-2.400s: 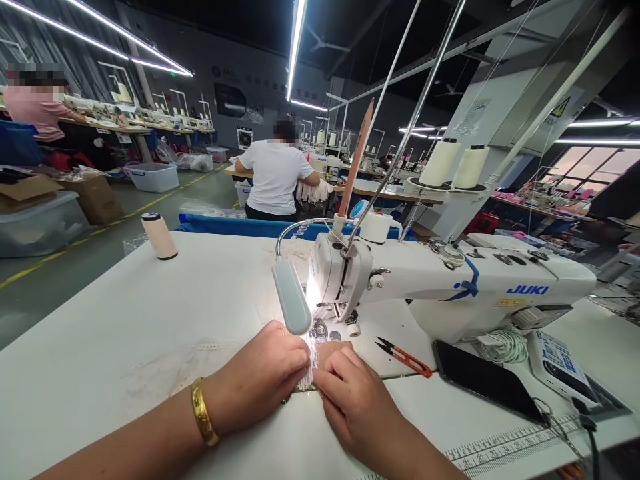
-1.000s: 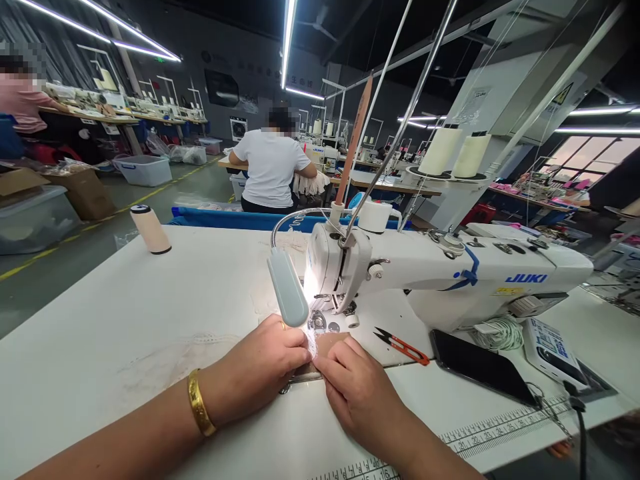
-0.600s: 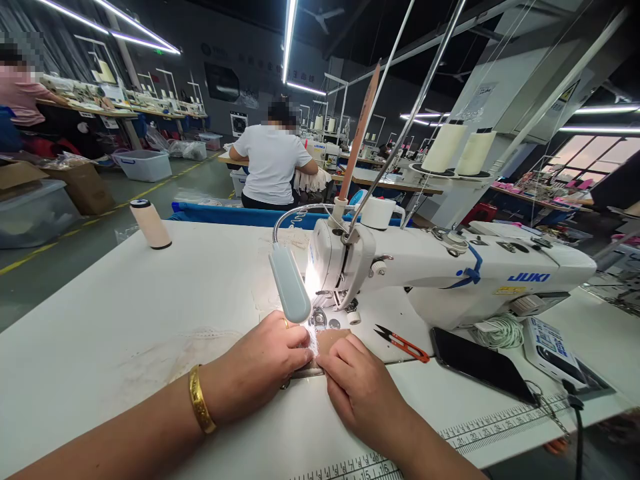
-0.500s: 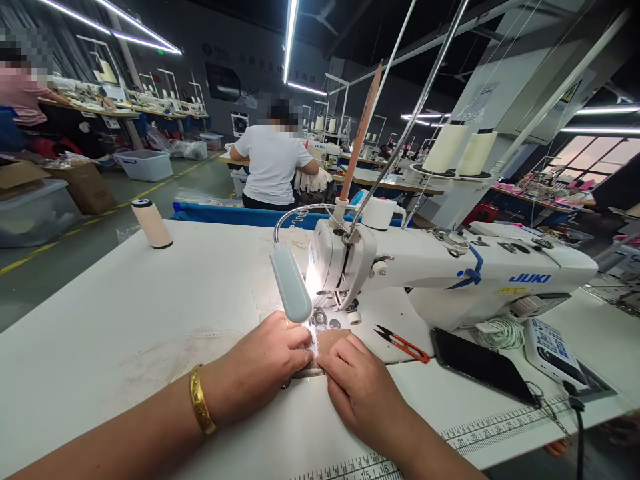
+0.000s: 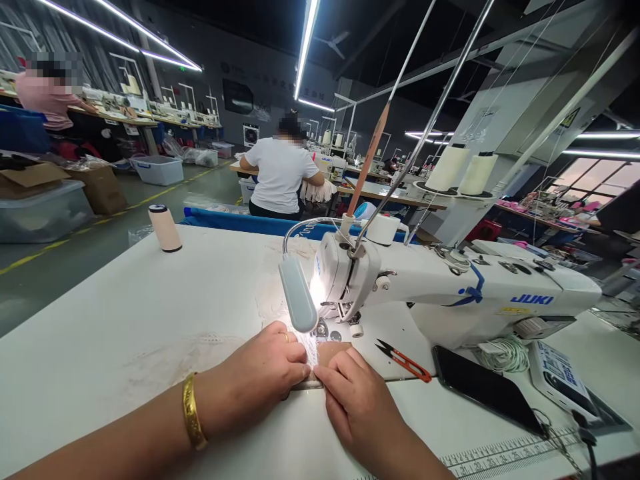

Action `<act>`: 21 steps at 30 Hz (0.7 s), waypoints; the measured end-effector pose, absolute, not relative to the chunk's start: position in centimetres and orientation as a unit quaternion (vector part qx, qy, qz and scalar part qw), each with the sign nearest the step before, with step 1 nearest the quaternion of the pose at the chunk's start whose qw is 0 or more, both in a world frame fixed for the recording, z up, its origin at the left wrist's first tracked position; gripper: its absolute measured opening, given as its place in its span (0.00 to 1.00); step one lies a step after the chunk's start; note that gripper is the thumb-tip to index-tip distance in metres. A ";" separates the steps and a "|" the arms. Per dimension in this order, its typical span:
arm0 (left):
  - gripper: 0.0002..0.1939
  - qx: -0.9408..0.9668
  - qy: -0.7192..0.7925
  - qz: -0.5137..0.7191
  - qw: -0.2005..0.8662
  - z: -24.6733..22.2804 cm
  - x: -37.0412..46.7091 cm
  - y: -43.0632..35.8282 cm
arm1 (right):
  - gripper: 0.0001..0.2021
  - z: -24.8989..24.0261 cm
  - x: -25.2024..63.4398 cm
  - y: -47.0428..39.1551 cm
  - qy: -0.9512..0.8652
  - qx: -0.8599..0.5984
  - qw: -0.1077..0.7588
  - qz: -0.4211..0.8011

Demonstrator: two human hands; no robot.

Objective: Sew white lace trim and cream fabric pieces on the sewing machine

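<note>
The person's left hand (image 5: 270,363), a gold bangle (image 5: 193,411) at its wrist, was curled nearly closed, pinching the edge of some white lace (image 5: 311,348) between thumb and fingers. The right hand (image 5: 357,400) was curled too, its thumb and forefinger pressed down on a tan piece (image 5: 333,349) beside the lace; the fingers hid much of both, so the lace perhaps overlapped the tan piece. The two hands nearly met at the lace, in front of the needle area of a white sewing machine (image 5: 410,277). A grey lamp head (image 5: 299,297) hung just above the left hand. Orange-handled snips (image 5: 404,361) lay to the right of the right hand, near a black phone (image 5: 487,390). A peach thread cone (image 5: 165,229) stood upright at the far left of the white table (image 5: 125,300).
</note>
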State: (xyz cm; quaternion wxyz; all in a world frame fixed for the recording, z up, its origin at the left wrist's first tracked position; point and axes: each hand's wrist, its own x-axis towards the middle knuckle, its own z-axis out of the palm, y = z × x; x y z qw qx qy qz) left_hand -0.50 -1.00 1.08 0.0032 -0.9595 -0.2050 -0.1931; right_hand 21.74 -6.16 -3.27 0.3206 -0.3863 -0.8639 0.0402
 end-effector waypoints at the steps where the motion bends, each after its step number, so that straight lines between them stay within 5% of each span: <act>1: 0.12 -0.959 -0.206 -0.193 0.003 1.0 -0.5 -1.0 | 0.12 -3.3 21.7 -6.1 -0.863 -0.387 0.322 0.040; 21: 0.12 -0.946 -0.257 -0.192 0.039 0.2 -0.3 0.7 | 0.17 -3.2 21.2 -4.5 -0.847 -0.458 0.267 0.038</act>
